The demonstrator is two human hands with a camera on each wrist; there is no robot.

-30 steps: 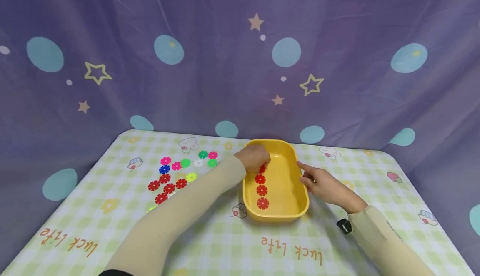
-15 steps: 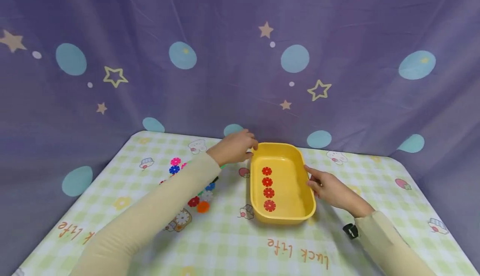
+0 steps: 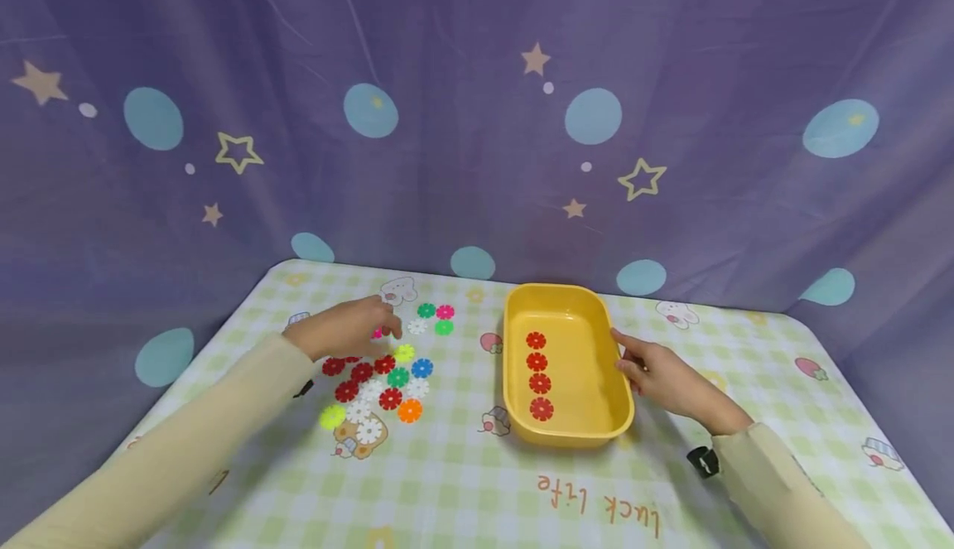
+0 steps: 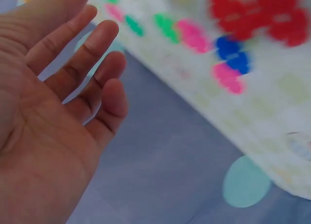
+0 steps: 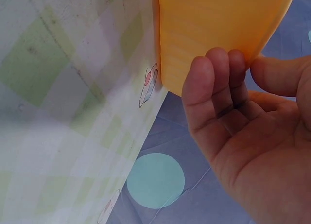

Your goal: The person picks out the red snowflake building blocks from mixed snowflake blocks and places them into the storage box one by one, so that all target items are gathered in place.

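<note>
Over the spread of flower-shaped plastic discs [image 3: 361, 371] on the left, my left hand [image 3: 346, 327] is palm down with loosely bent fingers. In the left wrist view, nothing lies in that palm and daylight shows between the fingers. The discs are red, white, pink, green, blue, yellow and orange; the hand hides some. A yellow plastic bin [image 3: 570, 435] stands right of centre. Several red discs [image 3: 540, 383] form a column along its left side. My right hand [image 3: 667, 379] holds the bin's right side, thumb at the rim and curled fingers against the outer wall [image 5: 204, 25].
A checked tablecloth [image 3: 447, 483] with printed cartoons covers the table. Its far edge meets a purple curtain [image 3: 447, 193] with printed stars and balloons. A black strap piece [image 3: 703, 461] shows by the right sleeve.
My left hand has come out of the bin and moved left over the loose discs, leaving the red column in view. My right hand stays at the bin's side. The head view has shifted slightly.
</note>
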